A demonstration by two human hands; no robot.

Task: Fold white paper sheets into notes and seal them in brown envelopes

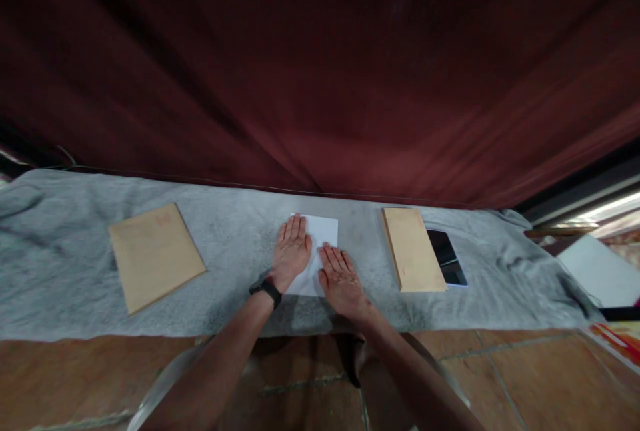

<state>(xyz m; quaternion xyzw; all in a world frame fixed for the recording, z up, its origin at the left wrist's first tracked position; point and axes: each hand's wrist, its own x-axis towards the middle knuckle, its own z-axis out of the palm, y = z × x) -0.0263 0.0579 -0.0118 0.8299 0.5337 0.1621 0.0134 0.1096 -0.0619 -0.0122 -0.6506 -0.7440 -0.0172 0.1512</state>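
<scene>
A white sheet of paper (314, 279) lies on the grey cloth in front of me, partly covered by both hands. My left hand (292, 249) rests flat along its left side, fingers stretched out and pointing away from me; a dark band is on that wrist. Lower and to the right, my right hand (342, 279) presses flat over the sheet's right edge with its fingers extended. Whether the paper is one layer or folded, I cannot tell. Neither hand grips anything.
A large brown envelope (156, 257) lies to the left. On the right is a stack of narrower brown envelopes (416, 251), beside a dark-screened phone or tablet (446, 257). Grey cloth (230, 237) covers the long surface. Dark red fabric (320, 84) hangs behind it.
</scene>
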